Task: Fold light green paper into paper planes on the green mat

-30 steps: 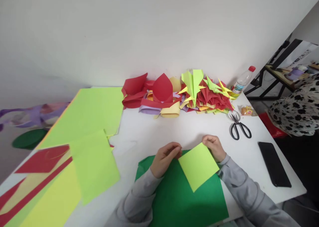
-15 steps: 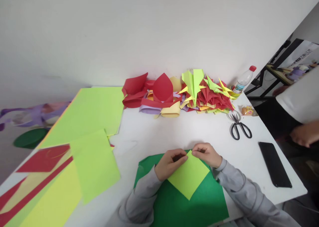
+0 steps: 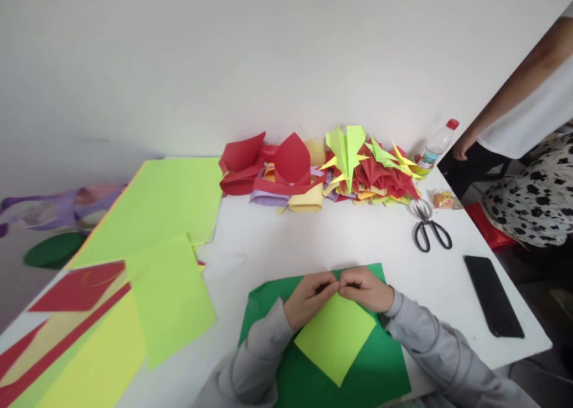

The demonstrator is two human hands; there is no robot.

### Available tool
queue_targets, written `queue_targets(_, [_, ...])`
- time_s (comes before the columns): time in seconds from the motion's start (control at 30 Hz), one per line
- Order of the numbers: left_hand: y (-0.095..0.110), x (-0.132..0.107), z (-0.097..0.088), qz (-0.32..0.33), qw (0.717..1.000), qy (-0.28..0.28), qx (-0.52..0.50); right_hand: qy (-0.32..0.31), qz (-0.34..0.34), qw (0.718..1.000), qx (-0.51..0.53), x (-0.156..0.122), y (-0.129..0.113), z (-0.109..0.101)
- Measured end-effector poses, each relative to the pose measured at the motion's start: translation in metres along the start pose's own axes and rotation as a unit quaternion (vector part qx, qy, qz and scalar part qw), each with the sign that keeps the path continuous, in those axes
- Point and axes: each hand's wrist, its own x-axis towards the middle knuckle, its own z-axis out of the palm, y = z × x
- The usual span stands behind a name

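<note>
A square of lime-green paper (image 3: 336,340) lies cornerwise over a larger dark green sheet (image 3: 385,372). At its far corner my left hand (image 3: 312,299) pinches the edge, thumb and fingers pressed together. My right hand (image 3: 366,289) grips the same corner from the other side, and the fingertips of both hands meet there. That corner is hidden under my fingers. The near corner of the square points toward me.
Coloured sheets (image 3: 172,205) cover the left side. Folded paper shapes (image 3: 293,163) line the wall. Scissors (image 3: 430,229), a black phone (image 3: 493,295), a bottle (image 3: 434,148) and a wrapped snack (image 3: 443,199) are at right. Two people stand beyond the table, one with a visible arm (image 3: 514,91).
My right hand has moved left and slightly down to meet my left hand. The lime-green square has shifted toward me. At right, one person has moved and a patterned garment has appeared.
</note>
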Motion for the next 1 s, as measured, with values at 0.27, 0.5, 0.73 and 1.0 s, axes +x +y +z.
queue_targets(0.27, [0.007, -0.003, -0.007, 0.0, 0.997, 0.072, -0.002, 0.002, 0.024, 0.998, 0.05, 0.001, -0.001, -0.003])
queue_targets(0.5, [0.007, -0.005, -0.026, -0.021, 0.982, 0.183, -0.037, 0.05, 0.055, 0.992, 0.104, -0.002, 0.005, -0.014])
queue_targets(0.73, [0.005, -0.006, -0.027, -0.029, 0.963, 0.259, -0.074, 0.118, 0.048, 0.983, 0.135, -0.002, 0.007, -0.019])
queue_targets(1.0, [0.001, -0.005, -0.023, -0.04, 0.951, 0.295, -0.088, 0.162, 0.038, 0.973, 0.161, -0.001, 0.005, -0.021])
